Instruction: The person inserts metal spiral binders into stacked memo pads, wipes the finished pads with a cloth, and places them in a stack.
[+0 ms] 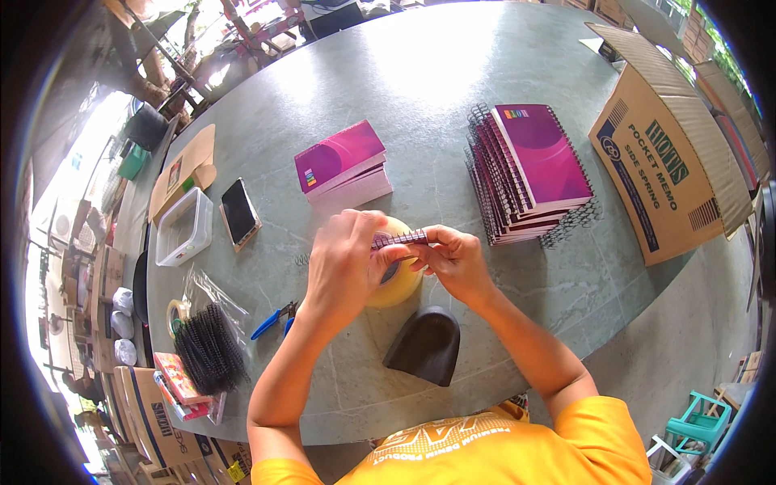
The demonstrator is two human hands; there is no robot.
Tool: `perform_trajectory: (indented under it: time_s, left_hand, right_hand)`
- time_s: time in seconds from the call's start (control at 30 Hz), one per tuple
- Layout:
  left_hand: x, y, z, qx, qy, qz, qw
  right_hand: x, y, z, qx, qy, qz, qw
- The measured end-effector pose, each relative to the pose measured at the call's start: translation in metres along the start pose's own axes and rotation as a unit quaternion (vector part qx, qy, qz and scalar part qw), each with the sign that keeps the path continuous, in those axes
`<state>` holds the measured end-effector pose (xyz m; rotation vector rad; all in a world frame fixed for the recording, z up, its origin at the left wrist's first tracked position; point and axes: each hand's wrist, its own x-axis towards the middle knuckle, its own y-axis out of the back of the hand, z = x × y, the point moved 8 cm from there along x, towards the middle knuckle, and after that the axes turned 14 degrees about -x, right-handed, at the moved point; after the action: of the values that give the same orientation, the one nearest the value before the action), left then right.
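Observation:
Both hands hold a small purple notebook (402, 239) with its punched spine edge up, above a wide roll of clear yellowish tape (396, 293). My left hand (343, 263) closes around the notebook's left end and hides much of it. Its fingers are slightly blurred. From behind that hand, a bit of spiral wire coil (301, 259) sticks out to the left. My right hand (454, 260) pinches the right end between thumb and fingers. Just below the tape lies a dark curved block (426, 343). Blue-handled pliers (271, 321) rest by my left forearm, partly hidden.
Beyond my hands sits a stack of unbound purple notebooks (343, 162); a taller pile of coil-bound ones (537, 153) stands to the right, near a cardboard box (663, 162). Leftward lie a phone (239, 212), a clear plastic tub (184, 228) and a bundle of black coils (210, 347).

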<state>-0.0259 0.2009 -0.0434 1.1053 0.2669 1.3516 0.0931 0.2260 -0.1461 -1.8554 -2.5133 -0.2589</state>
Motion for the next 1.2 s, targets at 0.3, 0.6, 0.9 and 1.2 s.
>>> perform_trajectory:
  time_s: [0.3, 0.6, 0.9, 1.2]
  left_hand:
    - [0.007, -0.02, 0.016, -0.065, -0.067, -0.04, 0.995]
    - [0.012, -0.023, 0.012, -0.124, -0.058, -0.08, 0.987]
    - [0.009, -0.018, 0.012, -0.166, -0.065, -0.022, 0.984]
    - [-0.009, 0.006, 0.021, -0.215, 0.006, -0.028, 0.976]
  right_hand:
    - [0.0, 0.004, 0.001, -0.029, 0.025, 0.023, 0.999]
    - [0.0, 0.006, 0.003, -0.005, 0.004, -0.004, 1.0]
    - [-0.006, 0.004, -0.014, -0.113, 0.06, 0.036, 0.991]
    - [-0.029, -0.005, -0.075, -0.248, 0.301, 0.09, 0.916]
